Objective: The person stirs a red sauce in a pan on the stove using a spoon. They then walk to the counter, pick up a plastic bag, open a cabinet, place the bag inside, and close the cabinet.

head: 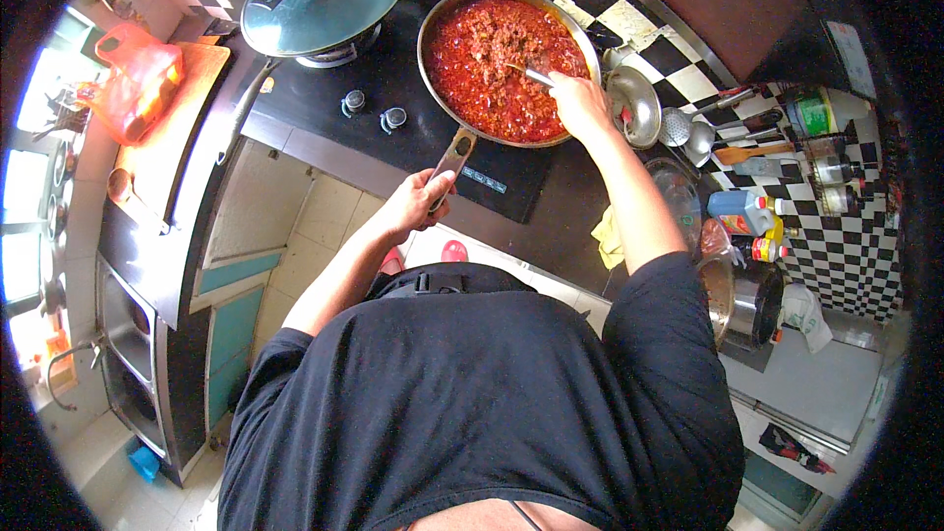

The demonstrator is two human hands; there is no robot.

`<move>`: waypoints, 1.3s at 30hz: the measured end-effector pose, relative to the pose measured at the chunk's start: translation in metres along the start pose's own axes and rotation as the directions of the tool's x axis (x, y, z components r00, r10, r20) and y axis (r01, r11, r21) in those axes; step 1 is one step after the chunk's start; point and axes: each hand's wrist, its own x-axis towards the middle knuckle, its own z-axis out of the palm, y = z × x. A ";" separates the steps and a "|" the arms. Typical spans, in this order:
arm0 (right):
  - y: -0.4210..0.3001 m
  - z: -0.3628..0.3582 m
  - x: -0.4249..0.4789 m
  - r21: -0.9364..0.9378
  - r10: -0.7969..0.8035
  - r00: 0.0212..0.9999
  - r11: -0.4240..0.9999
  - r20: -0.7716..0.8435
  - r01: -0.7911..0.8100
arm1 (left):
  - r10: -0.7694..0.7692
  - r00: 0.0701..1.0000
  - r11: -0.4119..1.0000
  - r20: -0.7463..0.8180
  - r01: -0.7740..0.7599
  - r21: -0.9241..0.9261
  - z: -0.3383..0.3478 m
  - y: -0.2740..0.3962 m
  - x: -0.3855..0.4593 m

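A wide frying pan (424, 81) sits on the right side of the black cooktop (310, 96). Red, oily sauce with minced bits (509, 37) covers its floor, heaped slightly near the middle. My left hand (420, 203) is closed around the pan's long handle (459, 151). In my right hand (582, 107) is a utensil with a metal handle (540, 77); its working end dips into the sauce and is hidden there. To the left, a second pan stands under a glass lid (324, 0), its handle (247, 110) pointing toward the front edge.
A metal bowl (636, 107) stands close by my right forearm. A yellow cloth (608, 240), bottles (737, 212) and a steel pot (756, 302) line the right counter. On the left are a cutting board (199, 81), a red plastic bag (140, 81), a ladle (122, 188) and a sink (125, 317).
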 end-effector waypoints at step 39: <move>0.035 -0.067 -0.032 -0.064 -0.211 0.975 0.976 -0.073 0.206 | -0.016 0.999 1.000 -0.029 0.017 0.024 0.002 0.005 -0.007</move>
